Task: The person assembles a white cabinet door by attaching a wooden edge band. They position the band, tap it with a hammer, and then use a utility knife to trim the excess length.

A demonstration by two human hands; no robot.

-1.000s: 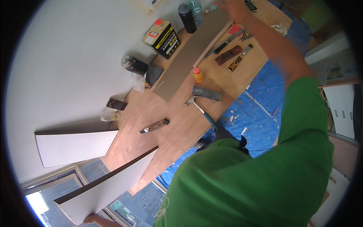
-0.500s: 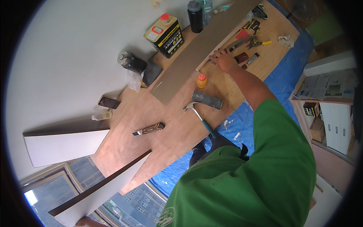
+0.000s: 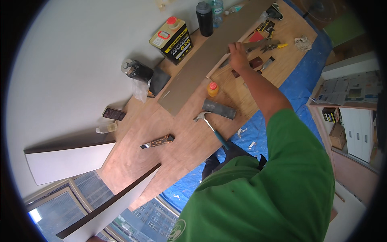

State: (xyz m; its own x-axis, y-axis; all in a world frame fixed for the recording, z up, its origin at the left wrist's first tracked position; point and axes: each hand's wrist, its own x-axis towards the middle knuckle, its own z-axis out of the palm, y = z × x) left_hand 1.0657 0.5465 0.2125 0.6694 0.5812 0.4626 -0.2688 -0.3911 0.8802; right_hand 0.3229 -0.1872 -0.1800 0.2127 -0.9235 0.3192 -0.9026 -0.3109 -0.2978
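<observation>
Wooden bench (image 3: 177,133) carried long grey board (image 3: 209,56) | right hand (image 3: 238,54) closed on thin strip (image 3: 258,43) beside board | left hand unseen, state unknown

Long grey-brown plank (image 3: 209,56) flat on plywood

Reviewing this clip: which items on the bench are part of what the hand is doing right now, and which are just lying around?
In use:
- right hand, resting at the edge of the long grey board
- thin wooden strip beside that board, under the fingers

Lying about:
- hammer
- utility knife
- yellow adhesive can
- orange-capped glue bottle
- grey sanding block
- black bottle
- phone
</observation>
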